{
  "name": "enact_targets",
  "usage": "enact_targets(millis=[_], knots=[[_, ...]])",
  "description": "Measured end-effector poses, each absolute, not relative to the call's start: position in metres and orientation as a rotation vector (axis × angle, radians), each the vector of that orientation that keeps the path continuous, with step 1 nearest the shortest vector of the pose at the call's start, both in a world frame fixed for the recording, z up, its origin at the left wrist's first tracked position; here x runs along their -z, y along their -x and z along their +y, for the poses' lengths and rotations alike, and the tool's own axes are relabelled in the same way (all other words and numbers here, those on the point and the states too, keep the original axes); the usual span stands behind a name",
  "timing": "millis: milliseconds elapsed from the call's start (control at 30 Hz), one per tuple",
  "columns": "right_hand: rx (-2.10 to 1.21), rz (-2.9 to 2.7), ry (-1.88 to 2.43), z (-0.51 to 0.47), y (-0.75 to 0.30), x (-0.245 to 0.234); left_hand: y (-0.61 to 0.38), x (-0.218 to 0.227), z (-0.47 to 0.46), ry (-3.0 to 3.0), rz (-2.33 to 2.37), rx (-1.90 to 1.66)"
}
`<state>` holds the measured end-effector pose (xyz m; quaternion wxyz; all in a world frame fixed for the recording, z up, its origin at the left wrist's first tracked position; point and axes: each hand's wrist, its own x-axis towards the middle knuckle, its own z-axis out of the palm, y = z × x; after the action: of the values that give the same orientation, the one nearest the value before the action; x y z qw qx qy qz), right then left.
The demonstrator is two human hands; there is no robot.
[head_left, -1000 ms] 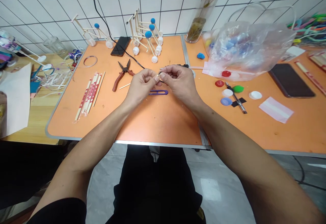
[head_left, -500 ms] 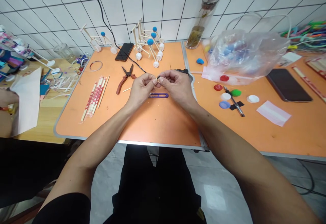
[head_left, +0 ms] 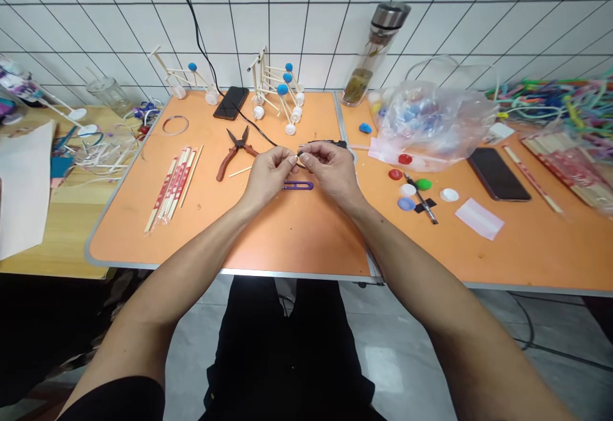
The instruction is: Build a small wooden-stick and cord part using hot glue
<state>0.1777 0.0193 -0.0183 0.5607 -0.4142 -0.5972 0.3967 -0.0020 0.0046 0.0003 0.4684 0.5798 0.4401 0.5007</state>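
Head view: an orange table [head_left: 230, 242] fills the middle of the frame. From the hands, a clear plastic bag [head_left: 433, 117] sits at two o'clock and stick-and-cap models [head_left: 278, 92] stand at twelve. Both hands are together above the table, the left hand [head_left: 271, 175] and right hand [head_left: 330, 168] pinching a small thin piece [head_left: 299, 154] between their fingertips; it is too small to identify. Red-handled pliers [head_left: 234, 151] lie at nine o'clock, a purple clip [head_left: 297, 185] just below at six.
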Motion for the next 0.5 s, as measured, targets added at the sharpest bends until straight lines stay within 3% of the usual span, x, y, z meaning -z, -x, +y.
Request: enact_targets(millis=[500], knots=[[-0.903,-1.416,0.952,0.017,-0.1772,0.0151,0.0013,0.0019,0.0062,-1.393,1.068,-1.204]])
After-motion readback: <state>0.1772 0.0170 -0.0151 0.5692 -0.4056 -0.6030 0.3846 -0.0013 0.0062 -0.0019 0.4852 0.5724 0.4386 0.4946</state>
